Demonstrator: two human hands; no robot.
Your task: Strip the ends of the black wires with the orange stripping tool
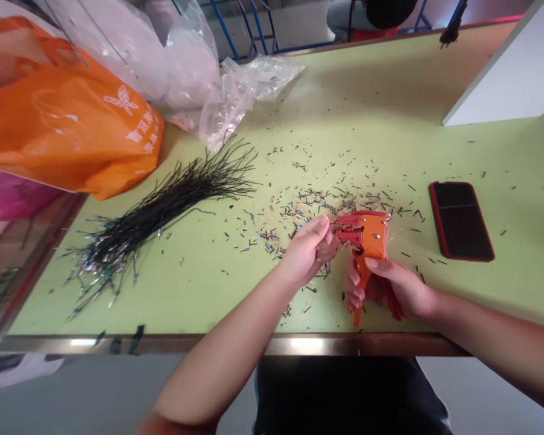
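An orange and red wire stripper [374,234] is wrapped in the fingers of my right hand [383,284], its jaws pointing left. My left hand [312,246] is pinched at the mouth of the jaws on a thin dark wire [333,225], most of which is hidden by the fingers. Below and around the tool lie many short black scraps [317,196], some with blue bits. To the left rests a large bundle of black wires [176,196], with blue and shiny ends at its lower left.
An orange bag [72,115] and clear plastic bags [236,90] fill the back left. A phone in a red case [461,221] lies at the right. Behind it stands a white panel [508,72]. The metal table edge [185,344] runs along the front.
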